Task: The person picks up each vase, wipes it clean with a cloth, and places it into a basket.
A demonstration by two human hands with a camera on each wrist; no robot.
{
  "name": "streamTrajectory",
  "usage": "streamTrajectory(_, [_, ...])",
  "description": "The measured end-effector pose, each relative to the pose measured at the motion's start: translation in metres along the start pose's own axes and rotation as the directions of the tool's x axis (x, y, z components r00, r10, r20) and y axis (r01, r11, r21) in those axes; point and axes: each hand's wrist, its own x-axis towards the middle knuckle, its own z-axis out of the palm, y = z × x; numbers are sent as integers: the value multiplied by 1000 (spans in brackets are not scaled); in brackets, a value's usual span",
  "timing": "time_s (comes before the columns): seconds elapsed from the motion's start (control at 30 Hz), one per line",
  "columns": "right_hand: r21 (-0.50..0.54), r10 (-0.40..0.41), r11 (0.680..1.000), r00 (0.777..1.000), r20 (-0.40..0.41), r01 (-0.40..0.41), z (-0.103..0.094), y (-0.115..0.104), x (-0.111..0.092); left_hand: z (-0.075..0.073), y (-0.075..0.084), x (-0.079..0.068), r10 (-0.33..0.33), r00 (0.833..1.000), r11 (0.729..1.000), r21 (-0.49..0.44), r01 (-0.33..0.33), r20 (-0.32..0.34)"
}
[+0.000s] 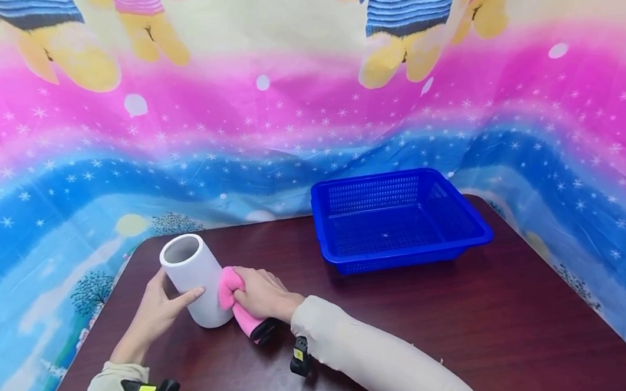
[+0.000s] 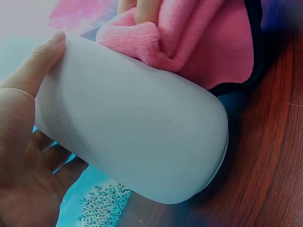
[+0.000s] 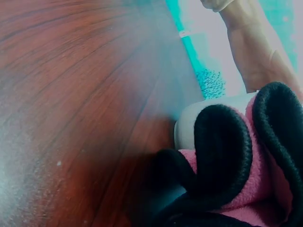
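Note:
A white vase, a plain cylinder with an open top, leans to the left over the table in the head view. My left hand grips its left side, thumb across the front and fingers behind. In the left wrist view the thumb lies along the white wall. My right hand holds a bunched pink cloth with black edging against the vase's right side. Folds of that cloth fill the lower right of the right wrist view, hiding the right fingers there.
A blue plastic basket with perforated walls stands at the back right of the dark wooden table. Behind the table hangs a printed cloth backdrop with bears and snowflakes.

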Motion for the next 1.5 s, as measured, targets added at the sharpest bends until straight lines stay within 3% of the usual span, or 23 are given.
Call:
streamTrajectory(0.43, [23, -32, 999, 999, -14, 33, -6, -4, 2, 0, 1, 0, -31, 1000, 999, 20, 31, 0])
streamTrajectory(0.8, [30, -21, 999, 1000, -18, 21, -12, -11, 4, 1, -2, -1, -6, 1000, 1000, 0, 6, -4])
streamTrajectory(1.5, [38, -91, 995, 992, -88, 95, -39, -32, 6, -1, -2, 0, 26, 1000, 1000, 6, -26, -2])
